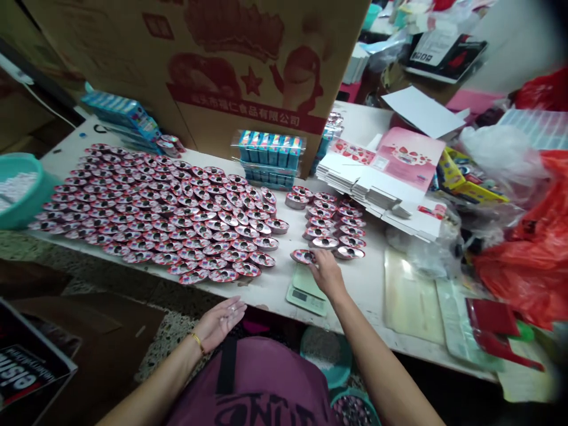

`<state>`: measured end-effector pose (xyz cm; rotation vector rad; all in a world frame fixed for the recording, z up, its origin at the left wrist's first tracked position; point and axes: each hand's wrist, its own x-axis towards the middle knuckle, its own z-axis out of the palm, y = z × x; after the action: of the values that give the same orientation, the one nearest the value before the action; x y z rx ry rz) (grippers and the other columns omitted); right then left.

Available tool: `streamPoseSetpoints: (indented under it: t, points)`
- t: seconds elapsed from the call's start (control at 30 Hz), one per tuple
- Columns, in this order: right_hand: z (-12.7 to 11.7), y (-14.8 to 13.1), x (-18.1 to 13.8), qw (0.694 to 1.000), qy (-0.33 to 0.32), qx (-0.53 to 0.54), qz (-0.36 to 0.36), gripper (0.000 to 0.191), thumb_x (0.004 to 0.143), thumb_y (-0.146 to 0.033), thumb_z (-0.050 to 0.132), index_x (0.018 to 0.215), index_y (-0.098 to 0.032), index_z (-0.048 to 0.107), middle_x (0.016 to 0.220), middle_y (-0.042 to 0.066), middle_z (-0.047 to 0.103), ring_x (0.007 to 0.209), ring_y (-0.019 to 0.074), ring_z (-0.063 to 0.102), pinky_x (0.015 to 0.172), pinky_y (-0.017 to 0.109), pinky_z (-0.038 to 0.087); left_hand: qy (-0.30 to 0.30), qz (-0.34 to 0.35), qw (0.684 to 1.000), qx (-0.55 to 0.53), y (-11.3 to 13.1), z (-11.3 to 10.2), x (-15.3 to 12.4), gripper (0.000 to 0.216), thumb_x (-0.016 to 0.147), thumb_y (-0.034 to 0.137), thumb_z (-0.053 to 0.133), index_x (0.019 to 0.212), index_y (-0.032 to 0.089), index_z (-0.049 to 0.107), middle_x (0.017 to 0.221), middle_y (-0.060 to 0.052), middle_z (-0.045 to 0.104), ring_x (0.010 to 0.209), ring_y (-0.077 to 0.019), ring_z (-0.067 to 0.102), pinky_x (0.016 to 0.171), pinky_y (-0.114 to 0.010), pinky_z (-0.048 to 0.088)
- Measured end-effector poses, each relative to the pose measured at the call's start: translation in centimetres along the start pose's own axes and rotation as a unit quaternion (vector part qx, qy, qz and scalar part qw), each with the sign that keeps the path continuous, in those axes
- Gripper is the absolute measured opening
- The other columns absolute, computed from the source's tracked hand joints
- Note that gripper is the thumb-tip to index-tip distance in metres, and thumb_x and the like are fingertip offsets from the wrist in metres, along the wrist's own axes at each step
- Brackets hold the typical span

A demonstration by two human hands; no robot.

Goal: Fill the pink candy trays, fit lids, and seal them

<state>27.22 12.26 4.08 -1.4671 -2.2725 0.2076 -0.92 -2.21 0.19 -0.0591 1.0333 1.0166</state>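
Note:
Several small round tins with pink printed lids [168, 213] lie in overlapping rows across the white table [368, 278]. A smaller group of the same tins [331, 228] sits to their right. My right hand [326, 273] reaches over a pale green scale [306, 290] and its fingers pinch one tin [303, 256] at the table's front. My left hand [220, 319] is palm up near the table edge, fingers apart, with a few tiny white pieces [231, 307] lying in the palm.
A large cardboard box [213, 65] stands behind the tins, with blue packs [270, 155] in front of it. Flat pink cartons [381, 171] are stacked to the right. A teal bowl [22, 189] sits at left; red plastic bags [528, 260] at right.

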Motion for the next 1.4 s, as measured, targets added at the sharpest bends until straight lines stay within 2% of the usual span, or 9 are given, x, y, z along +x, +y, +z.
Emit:
streamPoseSetpoints:
  t: [0.13, 0.23, 0.43, 0.6, 0.77, 0.9, 1.07, 1.23, 1.4]
  points:
    - [3.6, -2.2, 5.5, 0.999, 0.015, -0.002, 0.029, 0.032, 0.073, -0.016, 0.047, 0.105, -0.017, 0.05, 0.096, 0.009, 0.055, 0.09, 0.0215, 0.046, 0.077, 0.034, 0.039, 0.013, 0.022, 1.0, -0.008, 1.1, -1.0, -0.7, 0.043, 0.062, -0.004, 0.049, 0.103, 0.009, 0.052, 0.1, -0.014, 0.059, 0.102, -0.0228, 0.051, 0.09, -0.031, 0.042]
    - [5.2, -2.5, 6.8, 0.999, 0.019, 0.019, 0.021, 0.036, 0.074, -0.015, 0.046, 0.11, -0.018, 0.048, 0.104, 0.008, 0.052, 0.094, 0.019, 0.046, 0.079, 0.032, 0.039, 0.016, 0.027, 0.999, 0.004, 1.6, -1.5, -0.7, 0.042, 0.064, -0.003, 0.049, 0.103, 0.011, 0.052, 0.1, -0.013, 0.06, 0.102, -0.0216, 0.051, 0.089, -0.031, 0.042]
    - [1.7, 2.7, 3.7, 0.981, 0.087, -0.128, 0.115, 0.017, 0.075, -0.021, 0.048, 0.088, -0.018, 0.06, 0.101, 0.011, 0.052, 0.093, 0.0242, 0.042, 0.074, 0.038, 0.035, 0.003, -0.008, 1.0, 0.015, 2.1, -1.2, -0.3, 0.031, 0.066, -0.002, 0.05, 0.094, 0.011, 0.056, 0.094, -0.011, 0.062, 0.093, -0.0197, 0.057, 0.082, -0.027, 0.046]
    - [-0.8, 4.9, 2.8, 0.975, 0.022, -0.217, 0.041, 0.008, 0.073, -0.02, 0.053, 0.068, -0.02, 0.06, 0.106, 0.009, 0.051, 0.093, 0.0253, 0.039, 0.071, 0.037, 0.032, -0.095, -0.066, 0.993, -0.022, 2.3, 3.4, 0.1, 0.021, 0.074, 0.014, 0.051, 0.093, 0.008, 0.057, 0.091, -0.013, 0.062, 0.088, -0.0198, 0.059, 0.079, -0.029, 0.046]
    - [-2.3, 1.3, -0.6, 0.978, -0.017, -0.208, -0.032, 0.012, 0.078, -0.02, 0.047, 0.079, -0.019, 0.059, 0.109, 0.008, 0.049, 0.095, 0.0233, 0.039, 0.077, 0.037, 0.029, -0.161, -0.095, 0.981, -0.047, 2.0, 7.3, 1.4, 0.023, 0.078, 0.019, 0.046, 0.095, 0.007, 0.057, 0.096, -0.014, 0.061, 0.085, -0.0185, 0.059, 0.078, -0.029, 0.045]
    - [-1.6, -1.6, -4.2, 0.985, -0.041, -0.166, -0.008, 0.011, 0.079, -0.019, 0.047, 0.08, -0.017, 0.058, 0.105, 0.008, 0.051, 0.093, 0.0222, 0.041, 0.076, 0.035, 0.031, -0.153, -0.109, 0.982, -0.027, 1.0, 8.5, 2.2, 0.024, 0.078, 0.019, 0.046, 0.093, 0.003, 0.057, 0.094, -0.016, 0.061, 0.083, -0.0163, 0.059, 0.077, -0.026, 0.045]
    - [0.2, -7.0, -6.7, 0.998, 0.014, -0.067, -0.013, 0.021, 0.081, -0.025, 0.045, 0.097, -0.016, 0.056, 0.106, 0.011, 0.049, 0.095, 0.0217, 0.041, 0.08, 0.034, 0.034, -0.15, -0.136, 0.979, -0.022, -1.2, 8.7, 2.4, 0.022, 0.079, 0.022, 0.046, 0.089, 0.006, 0.058, 0.086, -0.011, 0.063, 0.079, -0.0153, 0.059, 0.075, -0.026, 0.045]
    - [3.0, -11.7, -8.6, 0.989, -0.118, -0.014, -0.083, 0.028, 0.079, -0.019, 0.048, 0.106, -0.014, 0.051, 0.092, 0.009, 0.053, 0.082, 0.0197, 0.044, 0.068, 0.032, 0.04, -0.142, -0.187, 0.972, -0.02, -3.3, 7.8, 2.6, 0.033, 0.081, 0.037, 0.039, 0.082, 0.009, 0.058, 0.07, -0.006, 0.062, 0.062, -0.0111, 0.058, 0.065, -0.023, 0.044]
    - [3.6, -11.1, -10.1, 0.977, -0.181, 0.008, -0.109, 0.019, 0.079, -0.016, 0.048, 0.096, -0.013, 0.054, 0.084, 0.006, 0.054, 0.079, 0.0185, 0.044, 0.071, 0.031, 0.041, -0.16, -0.21, 0.964, 0.014, -4.0, 7.1, 2.3, 0.038, 0.082, 0.038, 0.037, 0.09, 0.007, 0.057, 0.075, -0.01, 0.062, 0.07, -0.0154, 0.059, 0.069, -0.027, 0.043]
